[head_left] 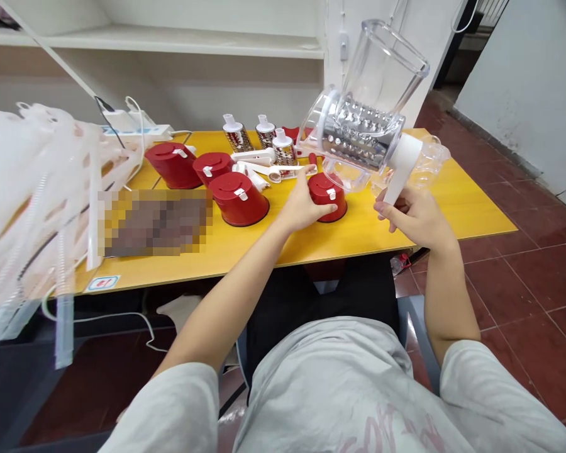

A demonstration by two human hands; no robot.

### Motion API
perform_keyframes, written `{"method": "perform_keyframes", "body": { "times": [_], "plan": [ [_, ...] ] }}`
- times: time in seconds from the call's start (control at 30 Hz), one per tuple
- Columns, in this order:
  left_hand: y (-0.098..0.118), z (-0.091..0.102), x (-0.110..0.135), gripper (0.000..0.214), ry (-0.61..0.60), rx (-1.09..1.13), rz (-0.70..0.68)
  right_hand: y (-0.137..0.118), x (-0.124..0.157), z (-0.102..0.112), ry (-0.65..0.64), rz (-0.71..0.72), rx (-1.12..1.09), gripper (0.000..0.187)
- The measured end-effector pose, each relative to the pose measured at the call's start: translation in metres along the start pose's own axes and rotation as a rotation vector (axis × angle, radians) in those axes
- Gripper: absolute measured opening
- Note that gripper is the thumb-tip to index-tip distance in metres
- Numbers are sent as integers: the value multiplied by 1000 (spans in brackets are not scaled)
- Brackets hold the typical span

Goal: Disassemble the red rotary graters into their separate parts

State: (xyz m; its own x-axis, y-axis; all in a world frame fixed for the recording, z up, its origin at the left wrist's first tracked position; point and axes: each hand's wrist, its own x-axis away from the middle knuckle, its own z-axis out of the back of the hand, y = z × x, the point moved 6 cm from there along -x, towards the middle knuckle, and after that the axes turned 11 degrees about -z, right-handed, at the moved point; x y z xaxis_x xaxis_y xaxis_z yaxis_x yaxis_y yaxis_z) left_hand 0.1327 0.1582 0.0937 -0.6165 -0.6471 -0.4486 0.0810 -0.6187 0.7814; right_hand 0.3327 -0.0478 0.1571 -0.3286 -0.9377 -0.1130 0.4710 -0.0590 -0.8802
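Observation:
My left hand (303, 204) is closed round a red suction base (329, 196) standing on the yellow table (471, 207). On that base sits a clear plastic rotary grater body (375, 94), tilted, with a steel drum (358, 135) inside it. A white crank handle (402, 165) sticks out of the drum. My right hand (414, 216) grips the lower end of that handle.
Three more red bases (238, 198) stand to the left. Spare steel drums (283, 148) and white parts (257, 165) lie behind them. A white power strip (134, 131) sits at the back left. A stack of translucent plastic bags (33, 195) fills the left edge. A clear part (431, 157) lies at the right.

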Motion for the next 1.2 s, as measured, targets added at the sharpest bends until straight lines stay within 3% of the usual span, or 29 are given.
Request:
{"method": "perform_keyframes", "body": {
  "times": [0.1, 0.37, 0.47, 0.57, 0.77, 0.93, 1.07, 1.13, 1.2],
  "plan": [
    [18, 25, 28, 107, -53, -45, -4, -4, 2, 2, 6, 11, 0, 53],
    [35, 138, 124, 111, -99, -314, 325, -11, 6, 1, 1, 11, 5, 56],
    [33, 167, 148, 109, -181, -367, 364, -12, 6, -3, -16, 4, 13, 55],
    [27, 185, 159, 109, -165, -416, 377, -9, 5, -9, -55, 6, 32, 50],
    [22, 197, 162, 115, -125, -490, 405, 0, 2, -15, -100, -9, 94, 44],
    [43, 201, 153, 123, -187, -607, 318, 1, -1, -17, -125, -32, 66, 46],
    [70, 188, 108, 107, -122, -658, 102, 3, -2, -20, -135, -28, 81, 49],
    [67, 179, 78, 95, -104, -718, 82, 4, -2, -21, -140, -17, 103, 51],
    [48, 177, 52, 101, -109, -808, 174, 5, -3, -21, -141, -6, 129, 52]
  ]
}}
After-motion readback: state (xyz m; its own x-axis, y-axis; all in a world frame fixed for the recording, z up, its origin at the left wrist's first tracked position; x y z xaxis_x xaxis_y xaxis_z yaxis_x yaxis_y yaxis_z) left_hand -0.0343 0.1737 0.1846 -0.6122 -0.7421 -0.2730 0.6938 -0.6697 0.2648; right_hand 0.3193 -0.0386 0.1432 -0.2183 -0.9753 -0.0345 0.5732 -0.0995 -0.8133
